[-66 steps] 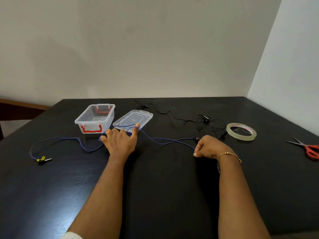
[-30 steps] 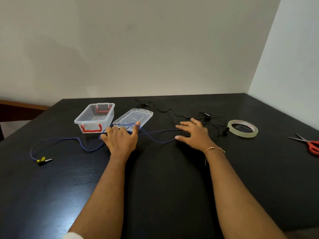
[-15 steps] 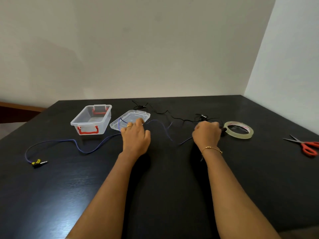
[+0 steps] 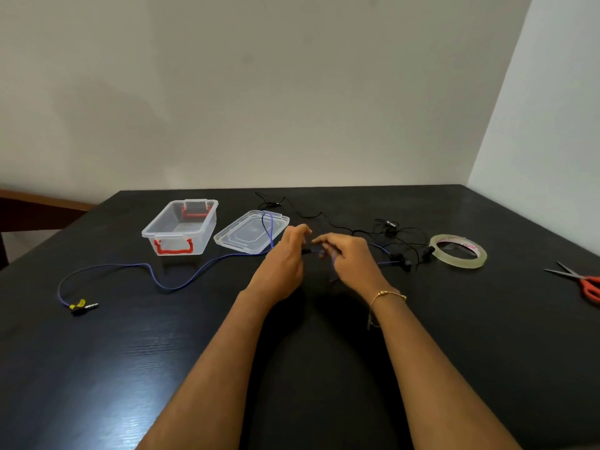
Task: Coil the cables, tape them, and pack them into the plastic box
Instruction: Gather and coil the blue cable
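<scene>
There is one camera, worn on the person's head. It looks forward and down over a dark table (image 4: 454,336) toward a pale wall (image 4: 259,92). Both arms reach out from the bottom edge, so it sits close.

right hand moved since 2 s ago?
Yes. The right hand has gone left, away from the tape roll, and now meets the left hand by the lid, on the blue cable.
</scene>
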